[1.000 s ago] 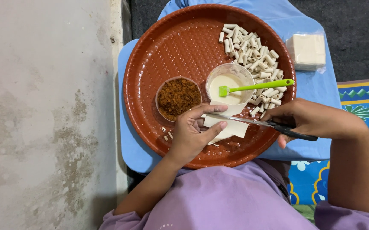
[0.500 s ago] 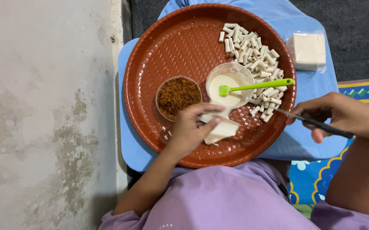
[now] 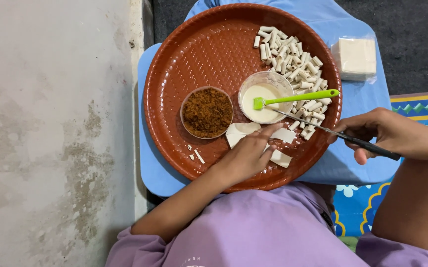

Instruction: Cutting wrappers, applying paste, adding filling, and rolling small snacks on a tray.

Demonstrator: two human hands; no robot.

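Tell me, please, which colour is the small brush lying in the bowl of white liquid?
The brush is bright green, seen clearly in the head view, resting across the clear bowl.

Bare forearms, short lilac sleeves (small pale print at the chest)

- On the tray: crumb bowl left, sauce bowl right, rolls far right.
- Wrapper sheets lie near the bowls.
- Wrapper packet right, off the tray.
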